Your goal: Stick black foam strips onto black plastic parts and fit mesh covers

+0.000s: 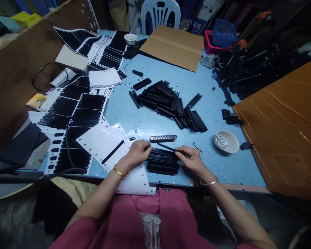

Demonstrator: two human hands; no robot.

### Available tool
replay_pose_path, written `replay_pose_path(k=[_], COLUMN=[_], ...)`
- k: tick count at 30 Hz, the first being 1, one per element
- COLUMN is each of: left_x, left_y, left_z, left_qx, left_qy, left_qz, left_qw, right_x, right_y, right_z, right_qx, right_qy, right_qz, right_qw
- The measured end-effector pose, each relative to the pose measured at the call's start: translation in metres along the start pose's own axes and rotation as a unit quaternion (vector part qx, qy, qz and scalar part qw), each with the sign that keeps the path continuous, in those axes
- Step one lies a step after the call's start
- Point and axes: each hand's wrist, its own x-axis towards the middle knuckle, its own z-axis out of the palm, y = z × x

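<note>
Pinched in my right hand (190, 159) is one end of a thin black strip (166, 147), which slants over several narrow black cases (162, 168) lying side by side at the table's front edge. My left hand (137, 155) is closed, its fingertips at the left end of the upper cases; what they grip, if anything, is hidden. Just beyond both hands lies a black piece with a patterned, light-catching top (163, 138). Under my left wrist are white sheets with punched holes (133, 181), one carrying a single black strip (113, 152).
A heap of black slotted pieces (160, 98) covers the table's middle. On the right stands a white bowl of small shiny bits (226, 141), beside a large brown taped box (287, 138). Black die-cut sheets (86, 112) fill the left side. Flat cardboard (173, 45) lies at the back.
</note>
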Motion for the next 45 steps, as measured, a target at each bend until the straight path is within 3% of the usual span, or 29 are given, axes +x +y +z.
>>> replay_pose_path(k=[3,5,7,12,18,45], left_x=[0.0,0.004,0.01,0.023,0.023,0.023], left_y=[-0.004,-0.005,-0.005,-0.012,-0.019,-0.014], left_z=[-0.004,-0.003,0.001,0.011,0.01,0.005], left_qx=[-0.03,-0.066,-0.109,-0.171,-0.185,-0.187], left_qy=[0.053,0.124,0.155,0.082,0.065,0.053], left_qz=[-0.026,-0.053,-0.086,-0.13,-0.128,-0.137], left_qw=[0.998,0.989,0.978,0.973,0.972,0.971], right_x=[-0.002,0.008,0.024,0.06,0.064,0.066], right_y=[-0.005,-0.001,0.007,0.027,0.029,0.024], right_z=[-0.006,-0.012,-0.016,-0.012,-0.004,0.001], right_qx=[-0.012,-0.033,-0.057,-0.088,-0.082,-0.09], right_qy=[0.01,0.044,0.064,0.016,-0.061,-0.067], right_qz=[-0.022,-0.048,-0.079,-0.115,-0.105,-0.119], right_qw=[1.0,0.997,0.993,0.989,0.989,0.987])
